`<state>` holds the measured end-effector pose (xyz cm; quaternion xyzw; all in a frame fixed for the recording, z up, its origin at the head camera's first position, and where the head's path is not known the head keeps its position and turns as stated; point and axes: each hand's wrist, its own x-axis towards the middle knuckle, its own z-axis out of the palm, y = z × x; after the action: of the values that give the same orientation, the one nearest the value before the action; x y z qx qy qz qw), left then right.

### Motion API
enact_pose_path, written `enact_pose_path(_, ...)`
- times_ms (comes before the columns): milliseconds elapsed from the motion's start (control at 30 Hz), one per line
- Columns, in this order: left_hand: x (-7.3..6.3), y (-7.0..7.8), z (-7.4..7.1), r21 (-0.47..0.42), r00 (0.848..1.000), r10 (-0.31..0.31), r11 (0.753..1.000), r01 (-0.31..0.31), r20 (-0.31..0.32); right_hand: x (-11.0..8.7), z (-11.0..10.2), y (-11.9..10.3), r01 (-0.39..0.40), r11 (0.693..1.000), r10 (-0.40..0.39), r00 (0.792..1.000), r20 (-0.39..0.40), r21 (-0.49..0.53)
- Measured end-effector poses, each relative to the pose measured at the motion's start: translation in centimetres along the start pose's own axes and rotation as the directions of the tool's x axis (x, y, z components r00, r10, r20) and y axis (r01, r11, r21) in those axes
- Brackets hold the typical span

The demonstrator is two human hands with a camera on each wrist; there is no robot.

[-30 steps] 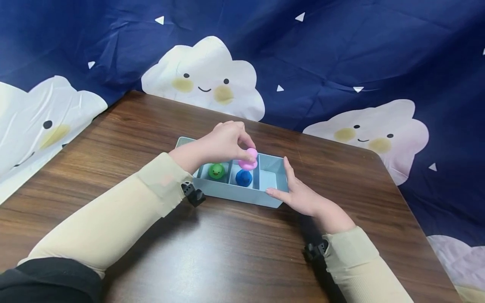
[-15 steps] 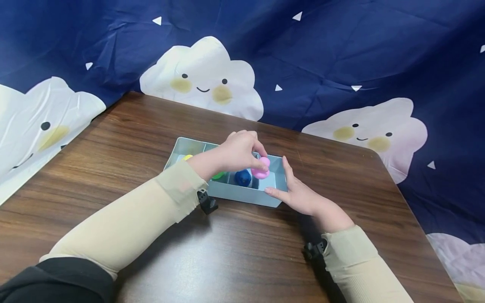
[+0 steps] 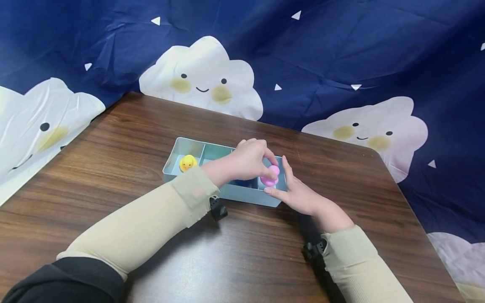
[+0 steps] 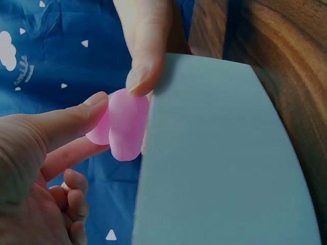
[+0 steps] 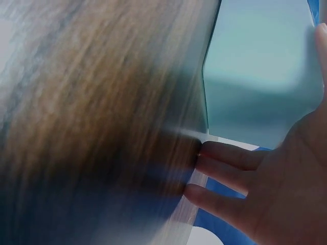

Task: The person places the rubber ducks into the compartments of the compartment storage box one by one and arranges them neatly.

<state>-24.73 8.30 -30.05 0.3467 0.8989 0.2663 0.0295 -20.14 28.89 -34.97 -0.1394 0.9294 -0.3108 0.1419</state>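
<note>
My left hand pinches a pink rubber duck between thumb and fingers, low over the right end compartment of a pale blue divided box. In the left wrist view the duck shows right at the box wall. My right hand rests on the box's right end, thumb at the front rim and fingers extended along the end; the right wrist view shows those fingers straight. A yellow rubber duck sits in the left end compartment. Only a sliver of a blue duck shows beneath my left hand.
The box stands on a dark brown wooden table. A blue curtain with smiling white clouds hangs behind the table's far edge. My left forearm crosses in front of the box's middle.
My left hand has carried the pink duck rightward and down, from above the blue duck to the right end compartment. The yellow duck has come into view; the green one is now hidden.
</note>
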Motion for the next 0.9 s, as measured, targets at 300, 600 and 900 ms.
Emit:
enact_pose_path(300,0.4,0.1,1.1,0.038,1.0,-0.026,0.999,0.026,0.004,0.0,0.0,0.0,0.0,1.0,0.0,1.0,0.0,0.018)
enact_pose_path(600,1.0,-0.5,2.0,0.054,0.997,-0.069,0.996,0.07,-0.027,-0.1,0.0,0.2,0.0,1.0,0.0,1.0,-0.014,0.011)
enact_pose_path(900,1.2,-0.9,2.7,0.081,0.997,-0.072,0.994,0.073,-0.012,0.0,0.0,0.1,-0.005,1.0,0.005,1.0,0.002,0.025)
